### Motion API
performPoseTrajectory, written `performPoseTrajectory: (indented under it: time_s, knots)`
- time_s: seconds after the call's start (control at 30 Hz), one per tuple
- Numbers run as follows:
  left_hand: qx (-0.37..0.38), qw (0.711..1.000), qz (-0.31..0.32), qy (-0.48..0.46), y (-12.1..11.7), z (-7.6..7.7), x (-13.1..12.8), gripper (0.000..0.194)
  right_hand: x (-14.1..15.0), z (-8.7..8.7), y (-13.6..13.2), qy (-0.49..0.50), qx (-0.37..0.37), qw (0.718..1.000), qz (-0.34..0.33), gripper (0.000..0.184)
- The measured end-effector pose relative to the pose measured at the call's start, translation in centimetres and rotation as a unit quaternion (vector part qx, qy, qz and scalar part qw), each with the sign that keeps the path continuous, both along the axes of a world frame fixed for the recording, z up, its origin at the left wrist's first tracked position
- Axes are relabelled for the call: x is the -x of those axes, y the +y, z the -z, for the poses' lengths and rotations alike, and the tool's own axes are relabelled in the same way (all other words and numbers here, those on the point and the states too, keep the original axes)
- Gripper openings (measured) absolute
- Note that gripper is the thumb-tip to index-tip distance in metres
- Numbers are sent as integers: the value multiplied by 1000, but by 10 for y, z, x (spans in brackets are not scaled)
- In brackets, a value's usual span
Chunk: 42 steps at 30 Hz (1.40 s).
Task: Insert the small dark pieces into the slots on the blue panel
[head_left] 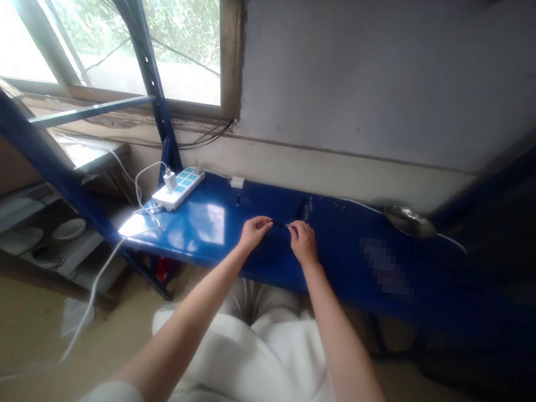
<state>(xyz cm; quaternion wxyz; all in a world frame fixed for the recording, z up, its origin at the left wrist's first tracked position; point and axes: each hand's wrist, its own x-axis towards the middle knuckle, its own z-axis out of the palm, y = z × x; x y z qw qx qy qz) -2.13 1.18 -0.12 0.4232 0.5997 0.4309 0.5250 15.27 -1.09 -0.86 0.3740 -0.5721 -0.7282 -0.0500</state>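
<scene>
Over the blue table (195,244), my left hand (255,230) pinches one end of a thin dark piece (279,223). My right hand (303,240) has its fingertips closed at the other end, where a small pale bit shows. The piece spans the short gap between both hands; it is too small and dark to name its kind. Just behind my right hand lies a cluster of small dark and clear parts (306,207). A short black object (237,201) rests beyond my left hand, near a white plug-like block (237,183).
A white power strip (179,189) with a plugged-in charger (170,179) sits at the table's left end, its cable trailing to the floor. A shiny metal dish (409,221) stands at the back right. Blue metal posts (144,51) rise beside the window. A low shelf (92,252) stands left.
</scene>
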Motion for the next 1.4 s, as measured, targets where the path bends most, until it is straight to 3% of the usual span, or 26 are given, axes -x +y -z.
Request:
performPoseTrajectory:
  time_s: [0.73,1.27,1.4]
  knots:
    - [-13,999,49,16,-5,-6,-2,32,-2,4,1,20,9,1000,-8,25]
    - [-50,997,24,62,-6,-3,-3,31,-3,9,5,22,-46,998,-34,23]
    - [-80,990,13,112,-4,-8,-4,25,-2,8,4,19,-46,998,-27,24]
